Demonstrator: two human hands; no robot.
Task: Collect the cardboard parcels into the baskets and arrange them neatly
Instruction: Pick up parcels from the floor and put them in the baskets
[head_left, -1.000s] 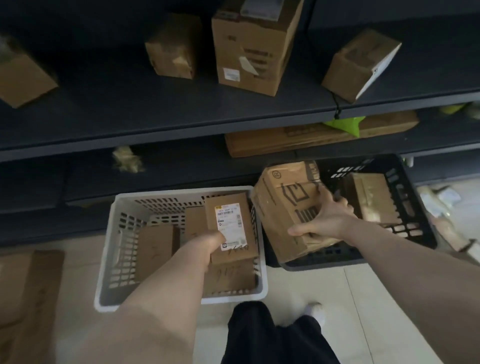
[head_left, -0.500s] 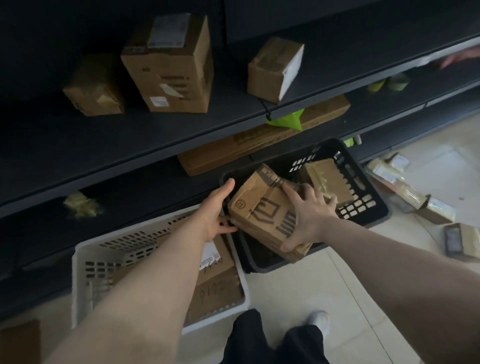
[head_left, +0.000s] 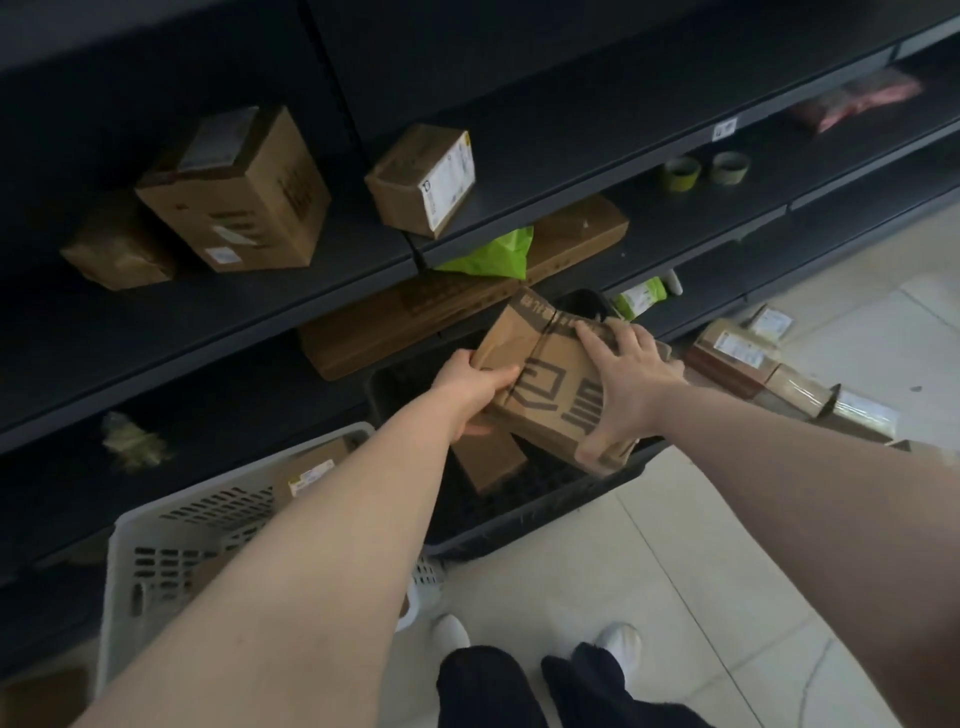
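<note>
A large cardboard parcel (head_left: 550, 382) with dark printed marks hangs tilted over the black basket (head_left: 524, 519) on the floor. My left hand (head_left: 470, 384) grips its left edge and my right hand (head_left: 623, 384) lies spread over its top and right side. Under it, a smaller parcel (head_left: 488, 457) leans inside the black basket. The white basket (head_left: 156, 551) stands to the left, partly hidden by my left forearm, with a labelled parcel (head_left: 311, 473) showing inside.
Dark shelves hold a tall box (head_left: 239, 192), a small box (head_left: 119, 249), a labelled box (head_left: 426, 179), a flat long box (head_left: 441, 306) and a green bag (head_left: 493, 254). Several parcels (head_left: 779, 384) lie on the floor at right. My feet (head_left: 535, 644) stand below.
My left hand let go of the labelled parcel in the white basket and took the big parcel's left edge. The view swung right and both hands hold the parcel over the black basket.
</note>
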